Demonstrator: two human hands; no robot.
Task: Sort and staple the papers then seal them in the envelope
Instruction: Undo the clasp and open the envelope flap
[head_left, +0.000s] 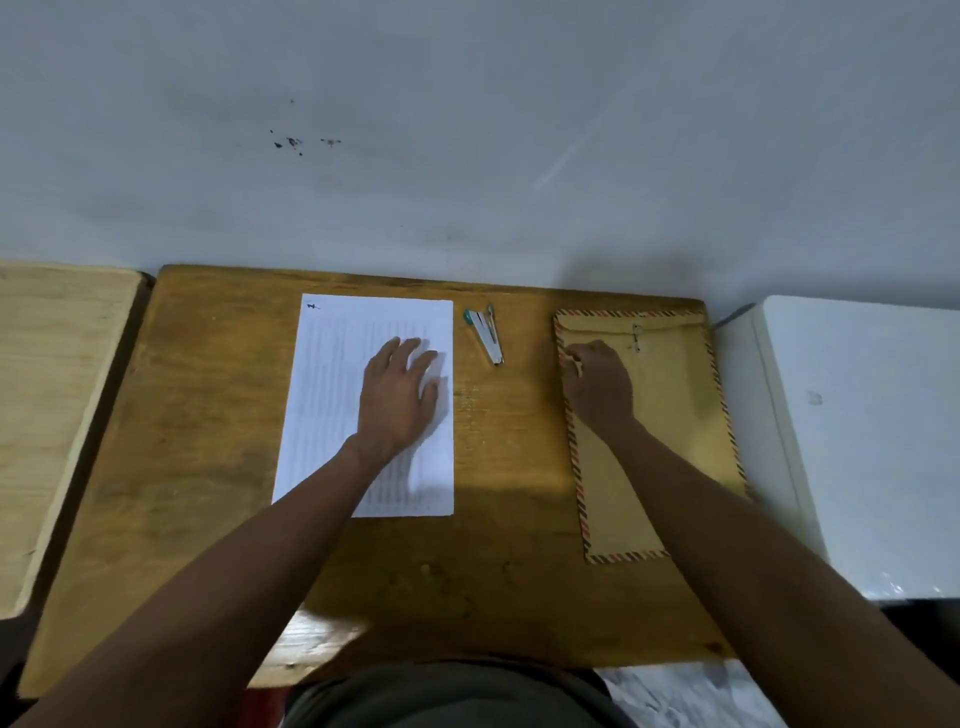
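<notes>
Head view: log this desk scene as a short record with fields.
surface: wooden desk against a pale wall
papers: white lined sheets lying flat on the desk, left of centre
stapler: small stapler between the papers and the envelope, untouched
envelope: brown envelope with striped border, flat at the right
left hand: left hand resting flat on the papers, fingers spread
right hand: right hand on the envelope, fingers curled near its left edge; grip unclear
</notes>
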